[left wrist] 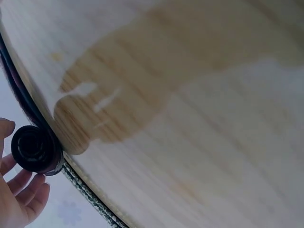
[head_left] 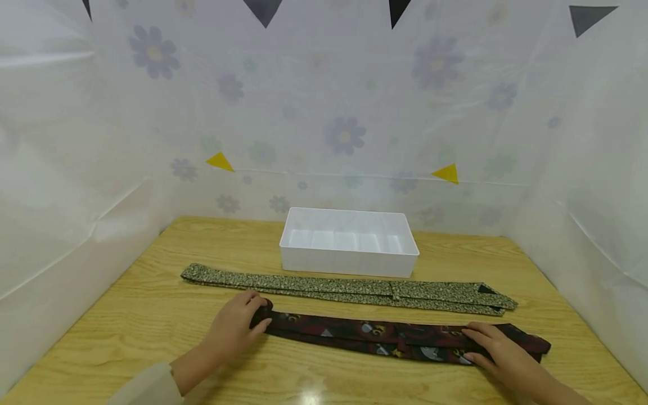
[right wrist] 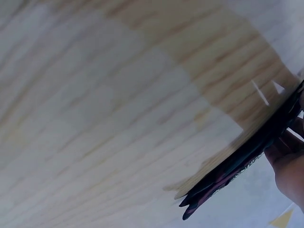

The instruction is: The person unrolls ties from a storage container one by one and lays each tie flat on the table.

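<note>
A dark red patterned necktie [head_left: 344, 330] lies lengthwise across the near part of the table, folded in half. Its left end is wound into a small roll, seen end-on as a dark spiral [left wrist: 32, 148] in the left wrist view. My left hand [head_left: 235, 322] holds this roll between thumb and fingers. Near the pointed ends on the right, my right hand [head_left: 498, 354] rests on the tie, thumb and fingers spread across its width. Just behind lies a second necktie [head_left: 324, 287], green-gold and finely patterned, also folded in half and flat.
A white rectangular plastic box [head_left: 349, 261] stands behind the ties at the back of the wooden table [head_left: 126, 332]. Pale plastic sheeting [head_left: 329, 84] with flower prints rises behind and along both sides.
</note>
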